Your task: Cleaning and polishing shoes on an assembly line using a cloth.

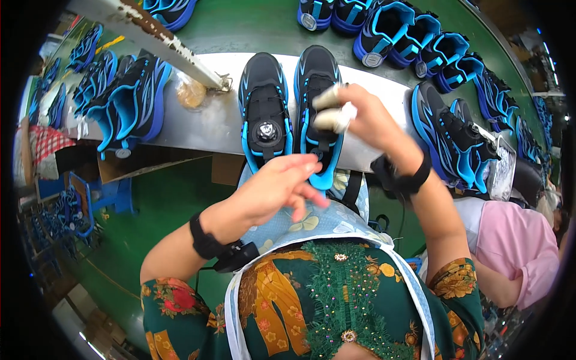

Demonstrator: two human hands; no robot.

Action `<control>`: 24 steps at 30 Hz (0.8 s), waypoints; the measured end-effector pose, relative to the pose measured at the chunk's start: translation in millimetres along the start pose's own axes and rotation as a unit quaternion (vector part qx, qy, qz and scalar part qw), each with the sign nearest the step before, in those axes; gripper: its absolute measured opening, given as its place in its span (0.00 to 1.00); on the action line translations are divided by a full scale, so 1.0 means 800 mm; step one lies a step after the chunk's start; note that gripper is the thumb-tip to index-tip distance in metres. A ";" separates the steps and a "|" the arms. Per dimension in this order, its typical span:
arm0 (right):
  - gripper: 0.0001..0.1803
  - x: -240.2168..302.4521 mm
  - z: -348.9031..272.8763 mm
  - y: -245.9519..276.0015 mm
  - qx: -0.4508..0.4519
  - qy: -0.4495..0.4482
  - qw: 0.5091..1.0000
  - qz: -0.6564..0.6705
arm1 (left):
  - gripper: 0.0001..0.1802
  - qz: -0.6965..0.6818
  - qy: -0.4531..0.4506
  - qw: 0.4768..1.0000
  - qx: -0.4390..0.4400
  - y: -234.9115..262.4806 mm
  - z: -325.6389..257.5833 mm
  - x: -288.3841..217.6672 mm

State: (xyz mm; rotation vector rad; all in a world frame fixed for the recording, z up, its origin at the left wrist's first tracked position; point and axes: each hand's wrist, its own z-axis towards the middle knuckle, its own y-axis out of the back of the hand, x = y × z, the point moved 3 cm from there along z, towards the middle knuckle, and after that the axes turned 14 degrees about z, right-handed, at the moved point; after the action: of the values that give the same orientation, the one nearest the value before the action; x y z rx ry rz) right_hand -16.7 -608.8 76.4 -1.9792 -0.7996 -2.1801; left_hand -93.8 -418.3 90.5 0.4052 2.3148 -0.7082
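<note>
1. Workbench (pixel 216 129): left sneaker (pixel 259 71) and right sneaker (pixel 317 63) side by side, heels past its near edge.
2. Left hand (pixel 267 191): loosely open, seemingly empty; right hand (pixel 367 119): half-curled, hold unclear.
3. Dial (pixel 265 131): seems fitted on left sneaker; what remains on right sneaker, cannot tell.

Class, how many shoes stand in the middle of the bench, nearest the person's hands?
2: the left shoe, its heel partly behind the left hand, and the right shoe, partly covered by the right hand. No third seems hidden there.
</note>
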 end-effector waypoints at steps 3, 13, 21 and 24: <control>0.14 -0.023 0.035 0.031 0.014 0.076 0.996 -0.036 | 0.19 -0.115 -0.041 0.991 -0.059 -0.018 0.047 0.011; 0.22 0.012 -0.015 0.039 0.114 0.015 0.993 0.029 | 0.10 -0.084 -0.154 0.983 -0.051 -0.011 0.058 0.038; 0.22 0.012 -0.034 -0.005 -0.039 0.117 0.972 -0.202 | 0.11 -0.131 -0.131 0.982 -0.032 -0.017 0.060 0.038; 0.22 0.025 -0.029 0.008 0.020 0.078 0.995 -0.058 | 0.14 -0.065 -0.086 0.994 0.005 -0.008 0.061 0.041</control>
State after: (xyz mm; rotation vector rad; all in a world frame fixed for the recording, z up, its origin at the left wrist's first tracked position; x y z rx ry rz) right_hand -38.6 -618.6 97.1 -1.7603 -0.9472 -2.3271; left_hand -95.6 -449.1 40.5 0.1896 2.1888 -0.7870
